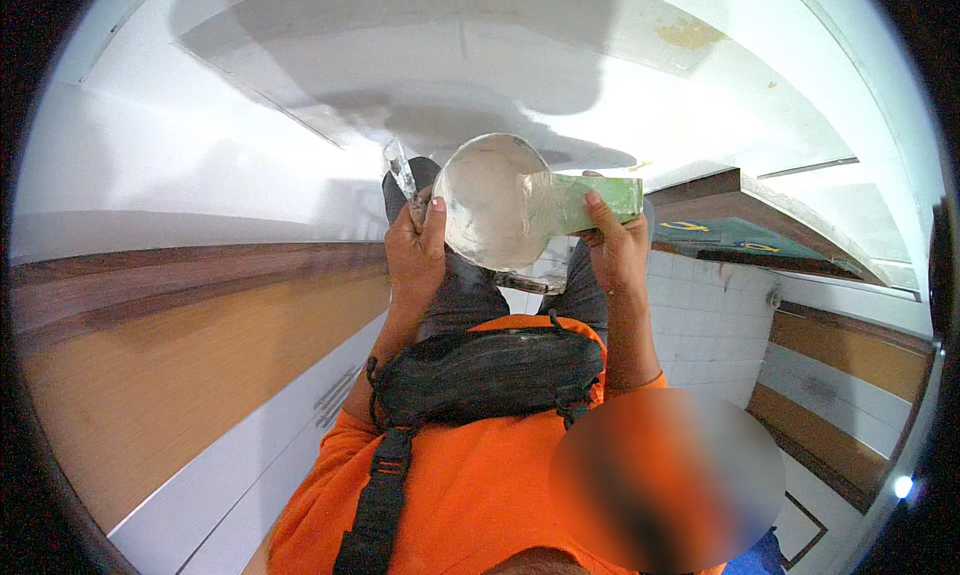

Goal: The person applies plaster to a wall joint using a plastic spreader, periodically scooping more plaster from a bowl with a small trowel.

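Observation:
My left hand [418, 243] is closed on the left rim of a round bowl [490, 200], its thumb over the edge. Smeared, off-white paste coats the inside of the bowl. A narrow, paste-stained tool [400, 167] sticks up beside the left fingers; its kind is unclear. In my right hand [618, 240] is a flat green scraper [575, 200], pinched with the thumb on top. The scraper's left end lies over the bowl's right side and is smeared with paste. Both hands are held in front of the white wall, above my knees.
A white wall [300, 95] with patched areas rises ahead. Brown wood trim [200, 285] runs along the left. At right, a dark-edged panel [740, 215] juts out above white tiles [700, 305]. A black waist bag [490, 370] sits at my front.

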